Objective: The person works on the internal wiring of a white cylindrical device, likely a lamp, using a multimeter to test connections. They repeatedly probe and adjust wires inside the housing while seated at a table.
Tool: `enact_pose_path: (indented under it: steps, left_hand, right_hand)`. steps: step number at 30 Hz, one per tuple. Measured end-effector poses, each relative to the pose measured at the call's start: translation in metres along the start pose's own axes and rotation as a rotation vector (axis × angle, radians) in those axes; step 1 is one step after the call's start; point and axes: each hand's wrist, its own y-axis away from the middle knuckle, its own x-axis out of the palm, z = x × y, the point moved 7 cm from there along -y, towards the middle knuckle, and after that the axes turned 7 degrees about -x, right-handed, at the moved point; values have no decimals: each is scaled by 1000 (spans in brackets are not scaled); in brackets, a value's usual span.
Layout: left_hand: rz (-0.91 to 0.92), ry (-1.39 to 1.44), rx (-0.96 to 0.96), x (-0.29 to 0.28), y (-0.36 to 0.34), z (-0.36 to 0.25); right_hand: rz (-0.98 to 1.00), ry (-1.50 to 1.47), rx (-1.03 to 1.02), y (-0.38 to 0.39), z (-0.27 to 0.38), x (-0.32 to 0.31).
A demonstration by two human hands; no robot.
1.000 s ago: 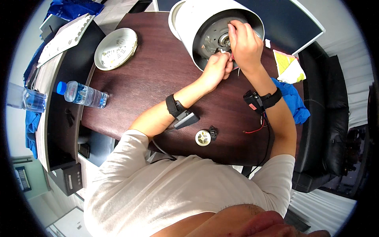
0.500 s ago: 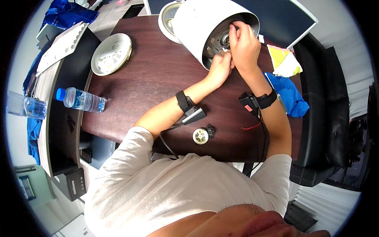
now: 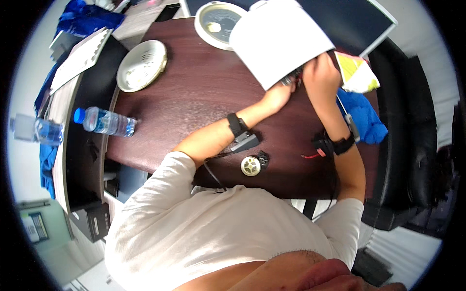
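A white cylindrical appliance housing [image 3: 281, 39] lies tipped at the far side of the table, its open end toward me. My right hand [image 3: 320, 77] is closed at the right part of the open rim, the fingertips curled inside and hidden. At the lower part of the same rim sits my left hand [image 3: 277, 97], fingers closed beside dark inner parts [image 3: 291, 77]. What the left fingers hold is hidden and smeared by motion. A black strap with a small device circles each wrist. Behind the housing lies a round white-rimmed cover [image 3: 219, 41] with a dark grey middle.
The brown table [image 3: 194, 102] bears a slotted white round part [image 3: 141, 65], a blue-capped water bottle [image 3: 106, 121] and a small round disc [image 3: 250, 166]. A yellow-white cloth [image 3: 357, 72] and blue cloth [image 3: 364, 116] lie right. A dark panel [image 3: 349, 22] stands behind.
The housing has turned, so its opening now faces more downward and its inside is mostly hidden. Both hands have moved slightly right and down with the rim. More of the round cover shows.
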Motion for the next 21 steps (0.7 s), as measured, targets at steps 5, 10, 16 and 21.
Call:
enact_pose_path:
  steps: [5,10,16,21]
  left_hand:
    - [-29,65,103,1,3,-13]
    - [23,20,-10,-1,2,-4]
    - [-63,121,65,-5,3,-7]
    - [-99,64,140,-2,6,-13]
  right_hand:
    - [126,-62,56,10,-9,1]
    - [118,-24,-44,3,-9,9]
    - [83,-98,-29,3,-10,13]
    - [53,-268,178,8,-11,16]
